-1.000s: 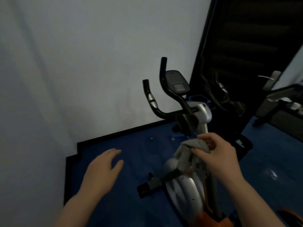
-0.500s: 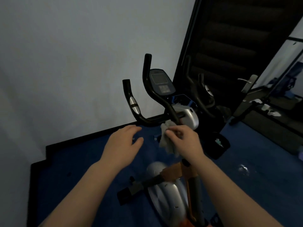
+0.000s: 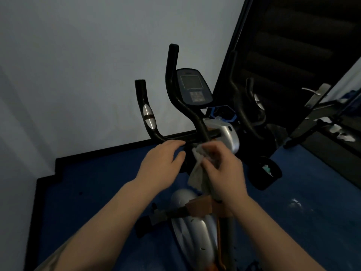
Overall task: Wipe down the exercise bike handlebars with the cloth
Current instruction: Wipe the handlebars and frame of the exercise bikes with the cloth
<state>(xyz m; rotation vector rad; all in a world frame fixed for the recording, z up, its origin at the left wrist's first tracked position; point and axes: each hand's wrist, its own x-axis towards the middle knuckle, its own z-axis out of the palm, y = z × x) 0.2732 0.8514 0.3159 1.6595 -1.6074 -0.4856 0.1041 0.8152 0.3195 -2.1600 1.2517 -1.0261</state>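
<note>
A: Item one, grip: right hand [image 3: 222, 169], fingers curled and pinching a pale cloth [image 3: 197, 167]; most of the fabric hangs loose below the knuckles, top edge raised against the black stem [image 3: 203, 132]. Held bunched, presumably so a wad can be pressed round the tube

B: Item two?

A: Left hand [image 3: 162, 163], fingers extended and relaxed, holding nothing; fingertips [image 3: 175, 142] reach the crossbar where the left handlebar [image 3: 145, 112] bends up. Contact or just short of it: cannot tell. Likely there to steady the bar, or to take a corner of the cloth

B: Item three, the work itself?

A: Handlebars, two black horns rising either side of the console [image 3: 192, 87]; right handlebar [image 3: 172, 75] the taller in view. Cloth sits at their base, not on the grips, so wiping looks barely begun

B: Surroundings?

A: Blue floor [image 3: 88, 192], grey wall [image 3: 78, 55], dark door [image 3: 293, 45] to the right
</note>
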